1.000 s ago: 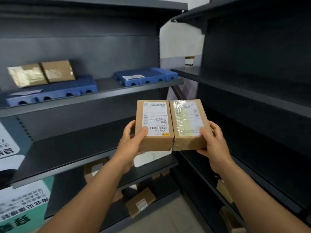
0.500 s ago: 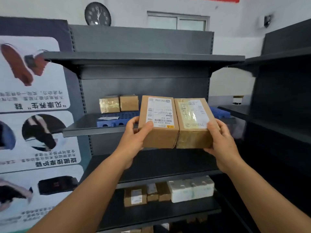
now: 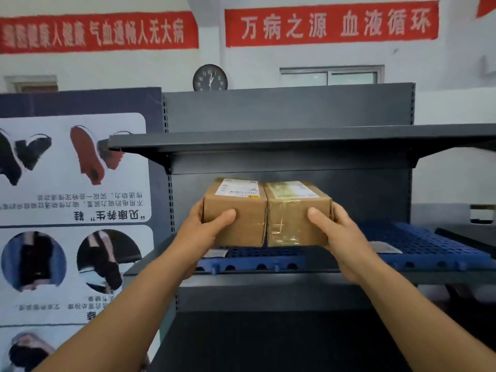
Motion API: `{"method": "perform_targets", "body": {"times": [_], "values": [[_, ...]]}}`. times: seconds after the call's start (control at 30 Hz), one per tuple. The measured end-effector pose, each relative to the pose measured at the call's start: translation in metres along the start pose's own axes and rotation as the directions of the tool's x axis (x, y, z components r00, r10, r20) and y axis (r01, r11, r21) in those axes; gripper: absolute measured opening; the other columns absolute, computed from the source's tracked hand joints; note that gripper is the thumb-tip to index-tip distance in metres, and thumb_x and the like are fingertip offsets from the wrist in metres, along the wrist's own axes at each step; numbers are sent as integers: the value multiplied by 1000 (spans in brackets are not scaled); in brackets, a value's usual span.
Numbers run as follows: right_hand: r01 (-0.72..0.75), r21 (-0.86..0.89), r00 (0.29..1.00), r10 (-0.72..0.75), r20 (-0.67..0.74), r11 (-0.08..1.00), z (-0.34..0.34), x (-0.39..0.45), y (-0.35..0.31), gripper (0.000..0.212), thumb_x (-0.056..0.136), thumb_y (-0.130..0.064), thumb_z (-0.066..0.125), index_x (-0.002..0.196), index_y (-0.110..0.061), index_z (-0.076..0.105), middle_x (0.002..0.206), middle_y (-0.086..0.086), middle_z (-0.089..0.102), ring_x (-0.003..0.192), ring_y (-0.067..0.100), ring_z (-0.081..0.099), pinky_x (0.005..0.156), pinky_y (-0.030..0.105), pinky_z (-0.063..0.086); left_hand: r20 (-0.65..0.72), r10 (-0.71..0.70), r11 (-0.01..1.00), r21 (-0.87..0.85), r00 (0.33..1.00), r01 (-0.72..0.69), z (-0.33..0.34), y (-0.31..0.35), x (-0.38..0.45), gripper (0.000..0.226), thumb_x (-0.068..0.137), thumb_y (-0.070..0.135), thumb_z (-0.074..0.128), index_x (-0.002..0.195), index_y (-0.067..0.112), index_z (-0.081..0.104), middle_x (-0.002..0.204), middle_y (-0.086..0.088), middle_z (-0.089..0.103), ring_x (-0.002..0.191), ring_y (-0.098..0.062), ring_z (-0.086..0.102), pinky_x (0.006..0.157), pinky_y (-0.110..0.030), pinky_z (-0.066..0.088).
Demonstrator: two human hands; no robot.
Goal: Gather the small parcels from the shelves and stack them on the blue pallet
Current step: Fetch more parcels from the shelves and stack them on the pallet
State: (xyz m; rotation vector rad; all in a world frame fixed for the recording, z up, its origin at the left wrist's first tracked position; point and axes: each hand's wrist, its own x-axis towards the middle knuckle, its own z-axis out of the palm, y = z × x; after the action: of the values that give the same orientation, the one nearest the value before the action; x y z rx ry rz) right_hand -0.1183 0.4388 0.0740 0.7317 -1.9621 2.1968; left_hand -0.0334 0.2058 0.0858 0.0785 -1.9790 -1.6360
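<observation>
Two cardboard parcels, pressed side by side, are held just above the blue pallet [image 3: 418, 244]; the label-topped parcel [image 3: 236, 213] at 9 o'clock is grasped by the left hand [image 3: 206, 226]; the tape-wrapped parcel [image 3: 296, 213] at 3 o'clock is grasped by the right hand [image 3: 339, 232].

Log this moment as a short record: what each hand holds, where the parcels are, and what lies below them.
left hand: grips left parcel
right hand: grips right parcel
parcels: side by side, pressed together, labels up
position: held above the blue pallet on the shelf
contact with pallet: cannot tell
</observation>
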Motion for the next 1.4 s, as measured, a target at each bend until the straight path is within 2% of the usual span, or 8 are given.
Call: {"method": "perform_targets", "body": {"times": [0.23,0.37,0.53,0.67,1.0,1.17,1.3,1.4], "values": [[6,-46,998,-3,56,999,37,100,26,49,89,-19,63,133,-28,44,109,-10,61,96,7,58,90,28,44,-173,11,996,94,985,5,-18,-24,85,65,80,33,72,135,17,40,123,-3,56,110,-20,56,101,-38,44],[25,-107,999,-21,43,994,58,140,41,41,90,-22,61,129,-27,48,113,-7,60,90,4,56,76,19,42,-172,10,995,102,985,8,-33,-38,124,42,84,30,69,120,17,52,117,-4,61,107,-21,58,90,-32,44],[41,-127,999,-36,38,991,77,182,59,42,91,-21,59,132,-21,48,102,-11,60,87,0,56,66,14,42,-132,17,992,123,991,-1,-49,-55,173,45,86,30,67,126,14,53,116,-5,61,104,-18,58,84,-28,43],[18,-142,1000,-17,9,990,92,206,69,40,92,-21,58,131,-22,49,102,-12,60,89,1,57,67,14,42,-131,-10,992,120,991,26,-58,-70,208,54,84,33,68,130,15,47,122,-6,60,109,-23,58,94,-36,47],[-68,-246,998,64,-21,967,110,233,87,37,94,-26,54,131,-24,49,119,-4,59,106,13,55,87,27,42,-35,-83,993,81,996,86,-69,-99,248,47,91,19,61,134,11,45,126,-13,58,111,-29,59,90,-38,50],[-80,-269,997,80,-13,960,112,232,89,39,96,-25,50,134,-23,44,113,-8,54,102,10,51,81,23,40,-19,-70,986,151,997,72,-68,-105,249,43,90,11,60,131,11,48,121,-12,60,107,-26,59,88,-34,50],[-65,-312,998,66,-5,948,115,230,90,42,97,-21,48,138,-23,40,110,-9,51,101,7,46,88,24,38,-28,-51,954,295,998,57,-66,-103,247,37,91,4,55,127,2,49,99,-3,58,89,-17,55,69,-16,44],[-64,-319,998,67,-3,946,115,227,89,43,97,-21,48,140,-23,37,112,-8,51,100,8,46,87,24,38,-37,-68,927,367,997,77,-65,-100,246,44,91,1,52,134,3,43,120,-17,58,113,-30,55,82,-22,41]]}}
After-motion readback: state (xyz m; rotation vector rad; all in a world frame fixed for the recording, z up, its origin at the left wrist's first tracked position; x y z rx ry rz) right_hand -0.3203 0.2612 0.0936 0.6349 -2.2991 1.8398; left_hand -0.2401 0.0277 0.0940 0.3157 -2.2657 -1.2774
